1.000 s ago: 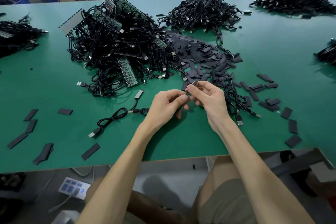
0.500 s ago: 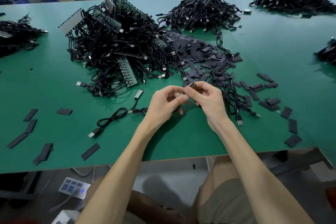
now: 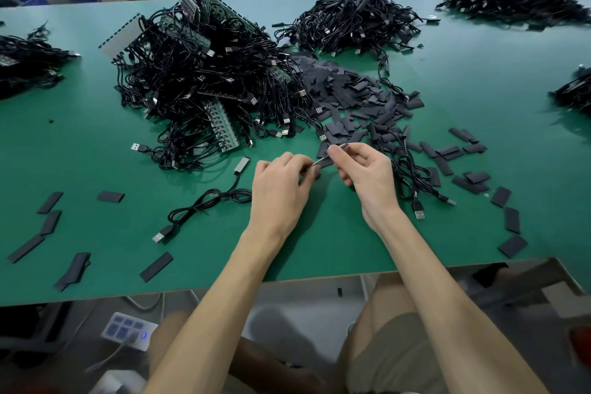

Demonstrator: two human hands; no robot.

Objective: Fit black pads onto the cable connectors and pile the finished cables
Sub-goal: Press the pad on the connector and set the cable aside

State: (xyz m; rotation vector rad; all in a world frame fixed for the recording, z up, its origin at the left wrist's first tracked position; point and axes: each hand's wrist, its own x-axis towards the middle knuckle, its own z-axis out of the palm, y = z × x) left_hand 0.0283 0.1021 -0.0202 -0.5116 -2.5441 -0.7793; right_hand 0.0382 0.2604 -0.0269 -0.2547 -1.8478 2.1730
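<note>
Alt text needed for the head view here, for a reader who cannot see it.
A person's left hand and right hand pinch a thin cable connector between them over a green table. Behind them lie a large tangle of black USB cables mixed with green circuit boards, and a heap of black pads.

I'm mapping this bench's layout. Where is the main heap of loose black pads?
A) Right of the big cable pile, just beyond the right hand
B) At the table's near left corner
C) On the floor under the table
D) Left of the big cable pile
A: the pad heap spreads over the table to the right of the cable pile, just beyond the right hand.
</note>
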